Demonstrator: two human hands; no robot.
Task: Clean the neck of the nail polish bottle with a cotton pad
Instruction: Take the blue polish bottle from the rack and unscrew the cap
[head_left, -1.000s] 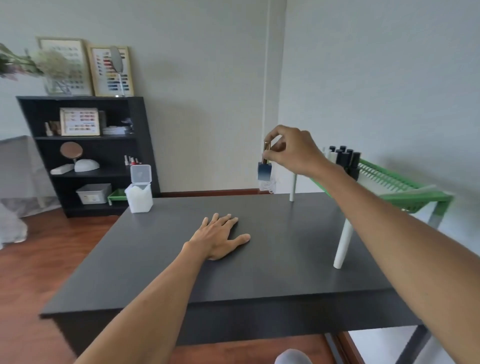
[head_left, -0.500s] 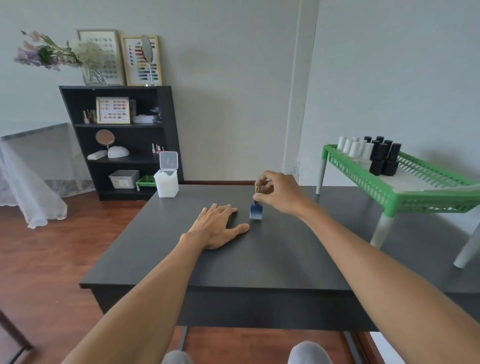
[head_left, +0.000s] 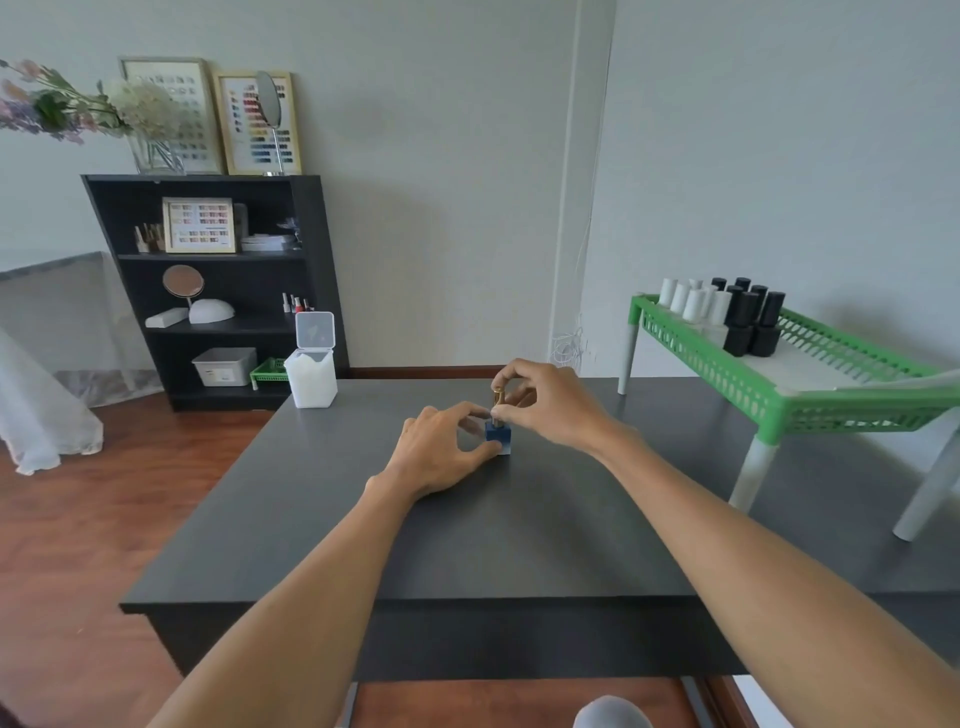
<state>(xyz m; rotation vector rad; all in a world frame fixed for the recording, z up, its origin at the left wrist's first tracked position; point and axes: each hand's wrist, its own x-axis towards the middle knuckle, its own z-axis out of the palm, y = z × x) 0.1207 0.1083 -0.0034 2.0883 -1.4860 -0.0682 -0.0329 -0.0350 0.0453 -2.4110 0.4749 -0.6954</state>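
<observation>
A small blue nail polish bottle (head_left: 500, 437) with a gold cap (head_left: 498, 397) stands upright on the dark table (head_left: 519, 530), near its middle. My left hand (head_left: 439, 452) grips the square blue body between thumb and fingers. My right hand (head_left: 550, 402) pinches the gold cap from above and from the right. A white box of cotton pads (head_left: 311, 375) with its lid flipped up stands at the table's far left corner, away from both hands.
A green plastic rack (head_left: 769, 384) on white legs stands on the table's right side, holding several white and black bottles (head_left: 727, 314). A black shelf unit (head_left: 218, 280) stands against the far wall on the left. Wooden floor lies left of the table.
The bottle came down from the air onto the table in my right hand. My left hand, flat on the table before, has moved right and closed on the bottle's body.
</observation>
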